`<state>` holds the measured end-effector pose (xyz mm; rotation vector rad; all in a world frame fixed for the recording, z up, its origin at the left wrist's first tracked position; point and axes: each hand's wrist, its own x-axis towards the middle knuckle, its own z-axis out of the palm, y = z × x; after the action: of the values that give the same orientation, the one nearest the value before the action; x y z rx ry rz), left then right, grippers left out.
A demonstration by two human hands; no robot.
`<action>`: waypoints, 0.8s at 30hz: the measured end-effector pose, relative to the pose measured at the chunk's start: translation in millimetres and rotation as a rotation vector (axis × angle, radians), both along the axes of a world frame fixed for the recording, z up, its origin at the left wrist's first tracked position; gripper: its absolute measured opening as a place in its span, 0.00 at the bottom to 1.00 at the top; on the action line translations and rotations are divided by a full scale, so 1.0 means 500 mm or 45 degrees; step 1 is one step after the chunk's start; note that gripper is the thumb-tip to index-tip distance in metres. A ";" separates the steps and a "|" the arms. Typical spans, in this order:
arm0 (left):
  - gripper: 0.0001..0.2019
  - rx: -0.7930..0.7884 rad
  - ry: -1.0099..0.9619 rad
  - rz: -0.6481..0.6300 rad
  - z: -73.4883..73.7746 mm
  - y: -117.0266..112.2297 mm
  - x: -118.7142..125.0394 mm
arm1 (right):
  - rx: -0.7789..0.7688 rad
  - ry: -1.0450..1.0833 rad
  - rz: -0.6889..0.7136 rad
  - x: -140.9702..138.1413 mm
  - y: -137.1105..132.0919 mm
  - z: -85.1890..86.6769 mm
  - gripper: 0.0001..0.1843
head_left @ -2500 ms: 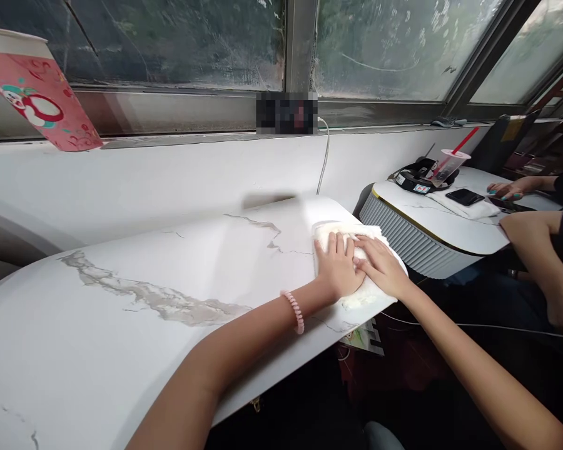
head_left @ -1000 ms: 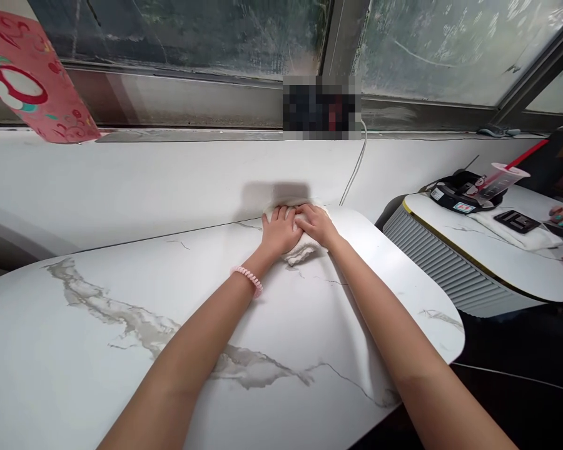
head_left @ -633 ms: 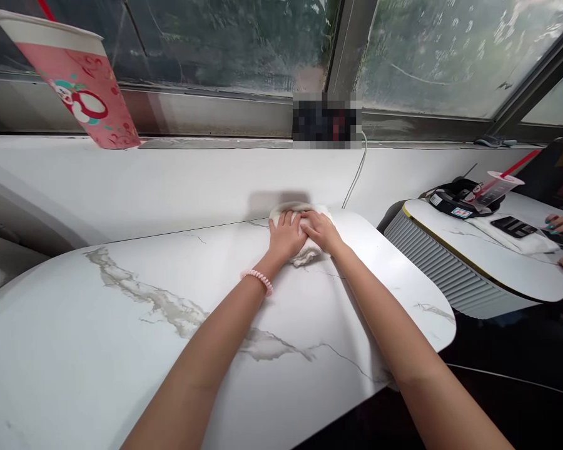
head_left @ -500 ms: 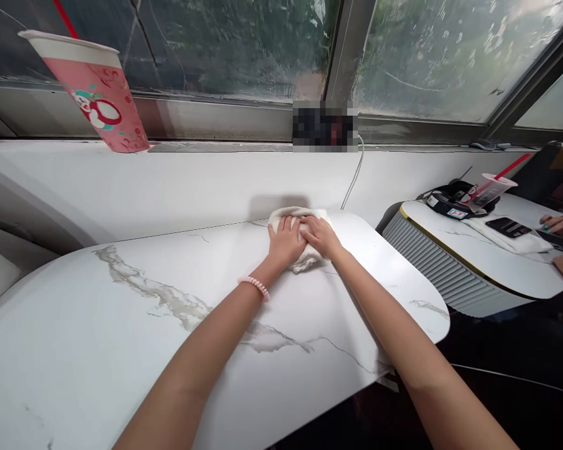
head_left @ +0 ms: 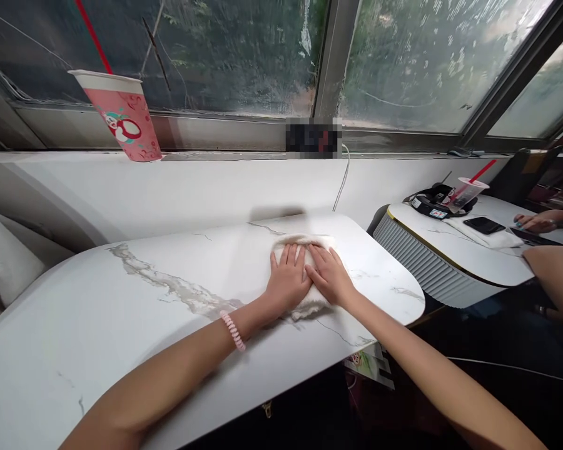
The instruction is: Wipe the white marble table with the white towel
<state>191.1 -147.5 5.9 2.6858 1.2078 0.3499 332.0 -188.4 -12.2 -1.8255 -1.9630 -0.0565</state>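
A white cloth [head_left: 309, 309] lies bunched on the white marble-patterned table [head_left: 244, 262], toward its right end. My left hand [head_left: 288, 278] presses flat on the cloth's left part, fingers stretched forward. Beside it, my right hand [head_left: 331, 275] rests flat on the right part, fingers spread; the two hands touch or nearly touch at the thumbs. Much of the cloth is hidden under both palms. A pink coil band [head_left: 233, 330] circles my left wrist.
On the window ledge stand a pink paper cup [head_left: 126, 119] with a red straw and a blurred dark object [head_left: 313, 139] with a white cable. A second table [head_left: 460, 256] at right carries a plastic cup [head_left: 466, 192], a black headband-like device [head_left: 434, 203], a phone [head_left: 484, 225] and another person's hand [head_left: 539, 220].
Both hands have drawn the cloth back from the table's wall-side edge toward me. The view has shifted too, and the phone's screen on the second table has gone dark.
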 end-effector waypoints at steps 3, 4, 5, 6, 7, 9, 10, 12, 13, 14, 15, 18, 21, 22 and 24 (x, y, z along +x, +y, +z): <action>0.29 0.007 0.006 -0.071 -0.003 -0.045 -0.026 | 0.017 0.016 -0.074 -0.030 -0.063 -0.001 0.32; 0.30 0.011 0.009 -0.087 -0.005 -0.059 -0.036 | 0.017 0.016 -0.076 -0.041 -0.081 0.000 0.33; 0.30 0.016 0.011 -0.099 -0.006 -0.072 -0.047 | 0.016 0.015 -0.070 -0.051 -0.098 0.001 0.33; 0.30 0.021 0.013 -0.111 -0.007 -0.082 -0.058 | 0.015 0.010 -0.060 -0.061 -0.112 0.003 0.33; 0.30 0.026 0.015 -0.122 -0.009 -0.091 -0.069 | 0.014 0.002 -0.049 -0.071 -0.124 0.005 0.33; 0.30 0.039 0.019 -0.138 -0.011 -0.103 -0.089 | 0.004 -0.020 -0.025 -0.089 -0.140 0.010 0.33; 0.30 0.049 0.021 -0.143 -0.012 -0.107 -0.098 | -0.005 -0.032 -0.015 -0.098 -0.145 0.012 0.33; 0.30 0.068 0.023 -0.141 -0.013 -0.108 -0.113 | -0.023 -0.051 0.003 -0.112 -0.147 0.017 0.34; 0.30 0.075 0.025 -0.137 -0.013 -0.107 -0.119 | -0.028 -0.058 0.009 -0.118 -0.145 0.019 0.34; 0.30 0.077 0.029 -0.132 -0.012 -0.105 -0.124 | -0.029 -0.063 0.012 -0.124 -0.142 0.021 0.34; 0.30 0.072 0.034 -0.126 -0.011 -0.101 -0.128 | -0.026 -0.066 0.014 -0.130 -0.138 0.023 0.34; 0.30 0.021 0.069 -0.118 -0.008 -0.083 -0.140 | -0.033 -0.069 0.017 -0.144 -0.118 0.027 0.33; 0.31 -0.018 0.096 -0.100 -0.007 -0.051 -0.152 | -0.069 -0.066 0.014 -0.157 -0.087 0.031 0.32; 0.31 -0.023 0.099 -0.090 -0.007 -0.038 -0.155 | -0.080 -0.065 0.012 -0.161 -0.073 0.032 0.32; 0.31 -0.035 0.104 -0.057 -0.005 -0.008 -0.161 | -0.101 -0.059 0.009 -0.169 -0.041 0.033 0.31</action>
<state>110.7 -151.7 3.4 2.7234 1.1624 0.2172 247.3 -208.8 4.4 -1.8833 -2.0304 -0.0193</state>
